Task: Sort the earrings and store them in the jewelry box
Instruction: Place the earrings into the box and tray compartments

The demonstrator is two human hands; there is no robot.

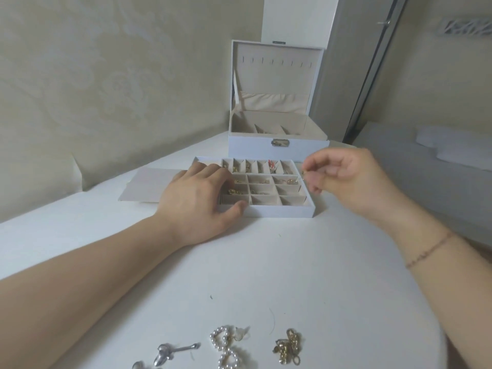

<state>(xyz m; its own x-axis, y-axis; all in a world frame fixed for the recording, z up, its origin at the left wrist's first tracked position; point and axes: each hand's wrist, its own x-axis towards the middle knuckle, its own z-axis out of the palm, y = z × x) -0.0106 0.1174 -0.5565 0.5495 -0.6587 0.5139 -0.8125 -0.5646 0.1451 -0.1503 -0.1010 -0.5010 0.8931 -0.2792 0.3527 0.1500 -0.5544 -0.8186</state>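
Observation:
A white divided tray [282, 211] lies on the white table, and several of its compartments hold gold earrings [288, 180]. My left hand [202, 198] rests on the tray's left side, fingers over the compartments and thumb on the front rim. Above the tray's right edge, my right hand [343, 179] pinches a small gold earring [303, 173] between thumb and fingertips. Behind the tray stands the white jewelry box [277, 145] with its lid up. Near me lie silver earrings [165, 354], pearl heart earrings [226, 347] and gold chain earrings [288, 347].
A flat beige insert [149, 187] lies to the left of the tray. The patterned wall runs along the left, close behind the table. A door and a bed with white pillows [452, 147] are on the right.

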